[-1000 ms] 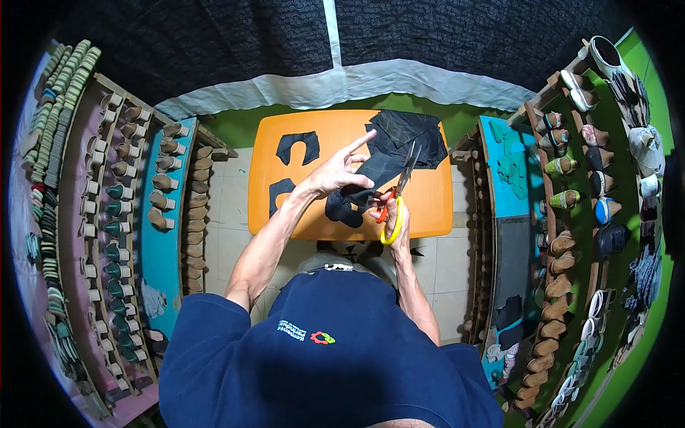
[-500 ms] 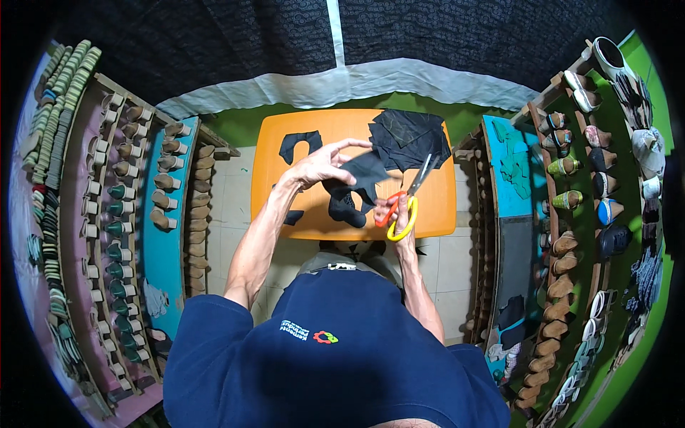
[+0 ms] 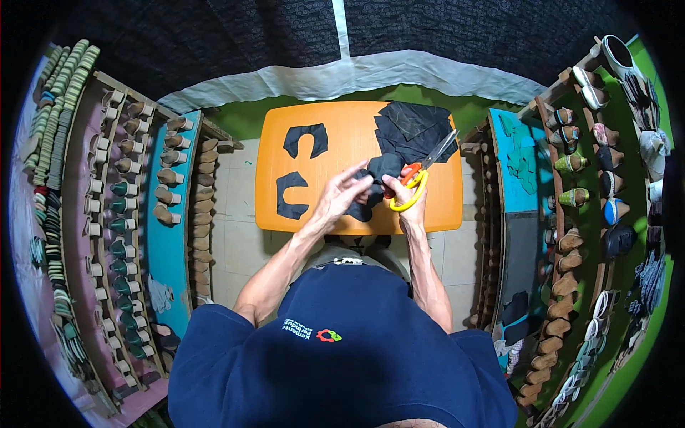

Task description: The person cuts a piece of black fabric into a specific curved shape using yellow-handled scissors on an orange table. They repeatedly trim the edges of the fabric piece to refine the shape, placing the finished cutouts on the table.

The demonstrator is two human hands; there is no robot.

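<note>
My right hand (image 3: 412, 202) is closed round scissors with one red and one yellow handle (image 3: 421, 191). Their blades point up and to the right, toward a pile of black sheets. A small black piece of sheet material (image 3: 386, 167) is up between my hands, against my right fingertips. My left hand (image 3: 341, 198) is beside it with fingers stretched and apart; whether they touch the piece I cannot tell. Below, partly hidden by my hands, more black cut material (image 3: 362, 211) lies on the orange table (image 3: 342, 128).
Two black U-shaped pieces, a far one (image 3: 305, 141) and a near one (image 3: 292, 195), lie at the table's left. The pile of black sheets (image 3: 414, 132) covers its far right corner. Shelves with shoes and shoe lasts (image 3: 168, 175) flank both sides. A dark curtain (image 3: 250, 43) hangs behind.
My hands have come closer together, and the black piece has moved from my left hand to my right fingertips. The scissors have tilted further right. The left U-shaped pieces are now uncovered.
</note>
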